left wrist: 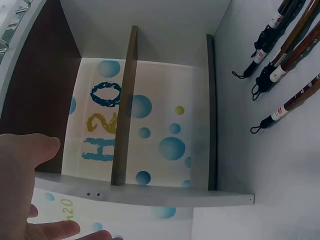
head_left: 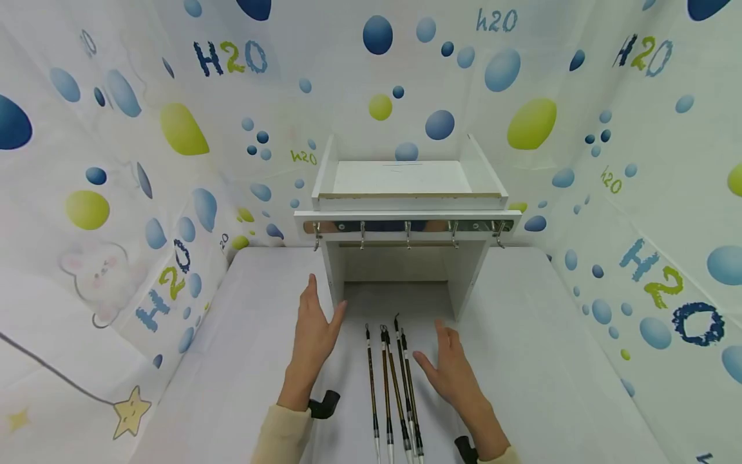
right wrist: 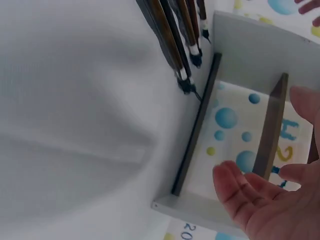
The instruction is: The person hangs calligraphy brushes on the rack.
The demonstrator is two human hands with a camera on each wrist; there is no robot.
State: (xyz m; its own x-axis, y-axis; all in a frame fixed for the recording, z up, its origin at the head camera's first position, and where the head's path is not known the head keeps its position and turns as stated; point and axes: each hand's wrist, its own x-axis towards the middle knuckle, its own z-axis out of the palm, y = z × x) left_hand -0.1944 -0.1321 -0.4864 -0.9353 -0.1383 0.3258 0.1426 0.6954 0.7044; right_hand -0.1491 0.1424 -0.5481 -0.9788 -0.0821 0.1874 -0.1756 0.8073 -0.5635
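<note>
Brushes (head_left: 396,388), slender and straight, brown-shafted, loop-ended

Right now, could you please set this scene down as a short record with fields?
brushes: five, in a loose row on the white tabletop, white tips facing away from the shelf
shelf: white, with five hooks on its front metal rail
left hand: empty, left of the brushes
right hand: empty, right of the brushes
backdrop: white, blue and green spots, "H2O" lettering
</note>
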